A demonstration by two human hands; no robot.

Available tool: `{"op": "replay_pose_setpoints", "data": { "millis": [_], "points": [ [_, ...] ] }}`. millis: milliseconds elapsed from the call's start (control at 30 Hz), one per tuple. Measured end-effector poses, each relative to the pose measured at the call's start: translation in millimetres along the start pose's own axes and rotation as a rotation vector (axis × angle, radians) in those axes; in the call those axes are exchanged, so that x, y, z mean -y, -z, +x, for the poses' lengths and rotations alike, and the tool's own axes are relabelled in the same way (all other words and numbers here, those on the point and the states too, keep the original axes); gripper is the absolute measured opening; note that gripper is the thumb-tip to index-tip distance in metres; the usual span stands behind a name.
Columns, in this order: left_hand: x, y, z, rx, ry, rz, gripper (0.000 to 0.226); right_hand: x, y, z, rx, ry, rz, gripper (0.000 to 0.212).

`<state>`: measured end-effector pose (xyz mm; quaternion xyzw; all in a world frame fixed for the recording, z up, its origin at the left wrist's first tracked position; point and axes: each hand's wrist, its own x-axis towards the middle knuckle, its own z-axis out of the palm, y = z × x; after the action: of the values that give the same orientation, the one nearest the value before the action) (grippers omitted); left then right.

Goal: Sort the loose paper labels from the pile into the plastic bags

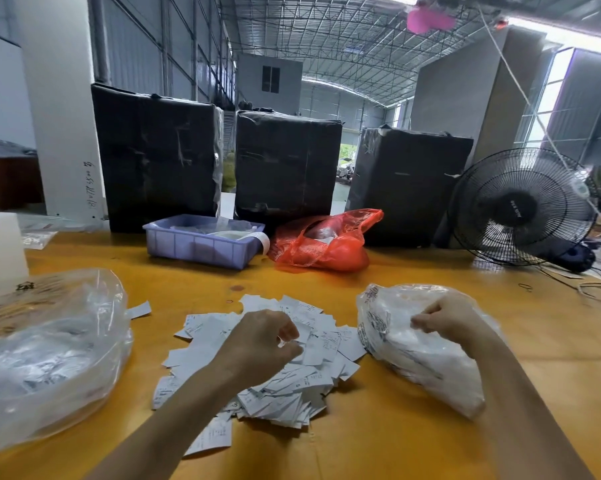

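Centrally, labels [257, 368]: loose heap of small white paper slips, black print, flat rectangles overlapping at all angles, on the orange tabletop [378, 427] between two clear bags; one stray slip lies apart at the upper left of the heap.

Left hand [261, 344]: over the heap, fingers curled, tips pinching at what looks like one or a few labels; exact count cannot be told.

Right hand [444, 318]: fingers curled, gripping the top film of the right bag [413, 355], a crinkled clear plastic sack, printed text on its side, already bulging with white slips.

Left bag [50, 358]: larger clear bag, glossy and slack, partly filled, well apart from both hands.

Risks, as judged: thin slips cling together, so a pinch may lift mixed labels and send some to the wrong bag; the bag mouth may fall closed if the grip slackens; the fan [520, 206], if running, could scatter the light paper.

Beyond: lilac plastic tray [195, 247], ribbed walls; red bag [323, 244], thin translucent film, crumpled; three black-wrapped boxes [285, 164], taped, standing along the far edge.
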<state>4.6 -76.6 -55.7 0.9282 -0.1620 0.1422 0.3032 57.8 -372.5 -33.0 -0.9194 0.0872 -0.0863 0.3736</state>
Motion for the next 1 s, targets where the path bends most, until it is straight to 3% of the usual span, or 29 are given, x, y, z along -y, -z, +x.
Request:
{"op": "replay_pose_setpoints", "data": {
  "millis": [167,267,333,433,500,667,767,833,933,1000],
  "points": [
    [-1,-2,-1,-0.025,0.002,-0.133,0.018,16,1,-3,-0.025,0.060,0.140,0.011],
    [-3,-2,1,-0.100,0.002,-0.253,0.027,35,-7,-15,0.224,0.102,0.426,0.011],
    [-7,1,2,-0.113,0.060,-0.481,0.047,54,-16,-25,0.445,0.162,0.557,0.015],
    [-10,5,4,0.006,0.201,-0.810,0.083,82,-37,-41,0.701,0.293,0.525,0.017],
    [-6,8,4,0.071,0.256,-0.880,0.082,92,-51,-50,0.763,0.337,0.505,0.017],
    [12,8,1,0.138,0.267,-0.855,0.040,95,-70,-57,0.674,0.324,0.491,0.016],
    [18,7,1,0.098,0.349,-0.888,0.038,94,-82,-57,0.585,0.329,0.467,0.012],
    [23,7,2,0.014,0.414,-0.893,0.033,93,-93,-54,0.420,0.347,0.420,0.015],
    [36,8,2,-0.154,0.521,-0.922,0.025,84,-112,-48,0.190,0.463,-0.001,0.018],
    [43,9,2,-0.208,0.562,-0.952,0.023,77,-125,-49,0.238,0.497,-0.242,0.033]
  ]
}}
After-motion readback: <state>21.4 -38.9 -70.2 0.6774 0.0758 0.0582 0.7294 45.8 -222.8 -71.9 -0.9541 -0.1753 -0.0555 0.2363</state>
